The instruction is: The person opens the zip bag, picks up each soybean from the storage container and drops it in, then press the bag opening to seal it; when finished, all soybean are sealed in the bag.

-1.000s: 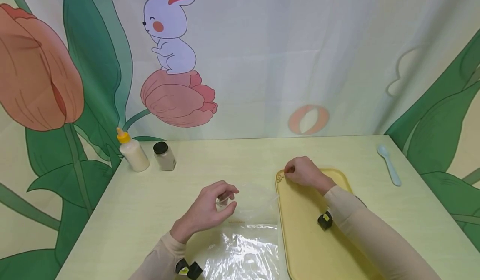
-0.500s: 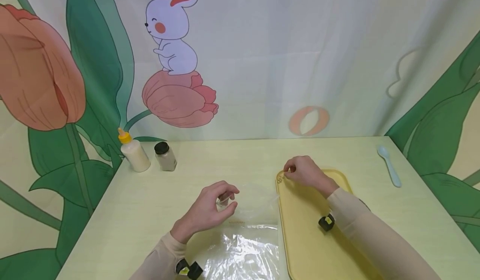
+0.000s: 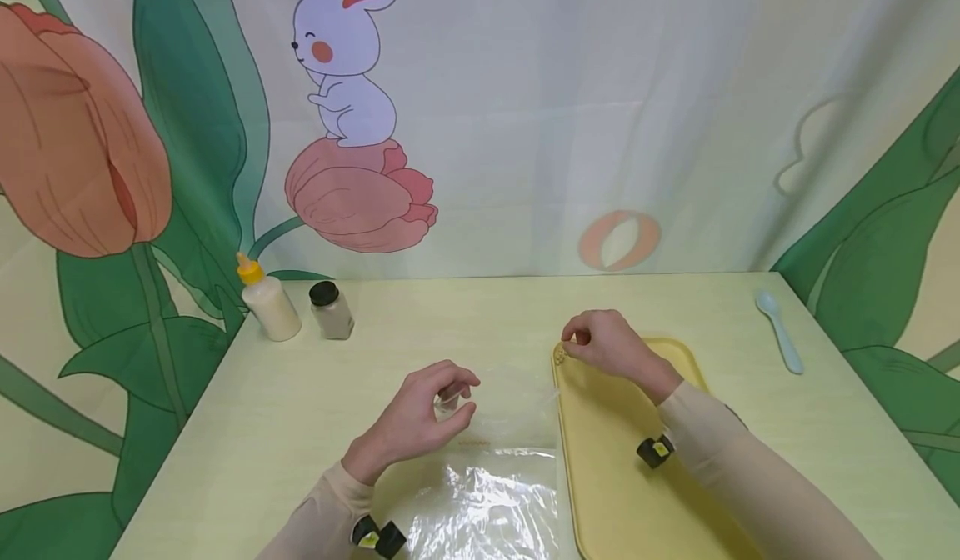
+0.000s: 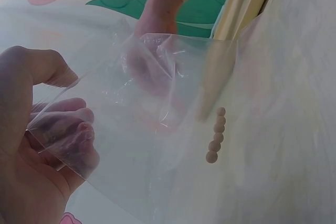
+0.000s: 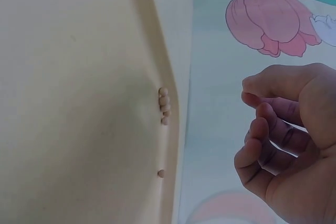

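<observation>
Curled fingers of my left hand [image 3: 420, 410] hold the edge of a clear plastic bag [image 4: 126, 145], the thumb standing apart from the fingers. Several pale round beads [image 4: 215, 136] lie in a row at the bag; I cannot tell whether they are inside it. Over the far left corner of a yellow tray [image 3: 622, 477] hovers my right hand [image 3: 609, 343], thumb tip and forefinger meeting; whether a bead sits between them is hidden. In the right wrist view, several beads [image 5: 164, 103] cluster along the tray's rim, with a single bead [image 5: 161, 173] apart from them.
At the back left stand a white bottle [image 3: 272, 308] with a yellow nozzle and a black-lidded jar [image 3: 332, 314]. A pale blue spoon [image 3: 780, 331] lies right of the tray. A printed curtain [image 3: 510, 127] hangs behind the table.
My right hand has shifted slightly left at the tray's corner, its fingertips now closer to the rim. The left hand and the bag stay nearly still.
</observation>
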A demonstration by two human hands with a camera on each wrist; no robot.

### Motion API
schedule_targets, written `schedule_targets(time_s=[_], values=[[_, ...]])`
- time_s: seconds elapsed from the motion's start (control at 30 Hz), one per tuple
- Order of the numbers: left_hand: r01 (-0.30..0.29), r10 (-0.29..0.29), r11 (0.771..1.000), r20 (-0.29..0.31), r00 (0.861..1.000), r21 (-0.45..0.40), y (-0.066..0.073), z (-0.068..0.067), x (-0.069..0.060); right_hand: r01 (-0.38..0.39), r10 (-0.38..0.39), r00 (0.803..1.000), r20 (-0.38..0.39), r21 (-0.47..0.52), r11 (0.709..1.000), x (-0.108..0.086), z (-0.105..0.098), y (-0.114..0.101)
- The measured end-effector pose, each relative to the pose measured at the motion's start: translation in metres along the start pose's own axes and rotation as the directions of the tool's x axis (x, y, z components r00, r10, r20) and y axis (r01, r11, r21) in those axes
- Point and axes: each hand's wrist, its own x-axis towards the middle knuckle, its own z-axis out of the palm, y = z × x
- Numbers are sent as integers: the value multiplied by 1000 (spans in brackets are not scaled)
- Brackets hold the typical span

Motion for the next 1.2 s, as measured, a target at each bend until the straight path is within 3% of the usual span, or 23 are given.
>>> schedule_targets(time_s=[0.5, 1.2], values=[[3, -3, 1000, 4, 1000, -3, 0, 0, 0, 105, -101, 991, -87, 41, 994, -7, -8, -30], [6, -6, 1000, -3, 1000, 3, 1, -1, 0, 277, -249, 943, -220, 108, 955, -19, -21, -72]])
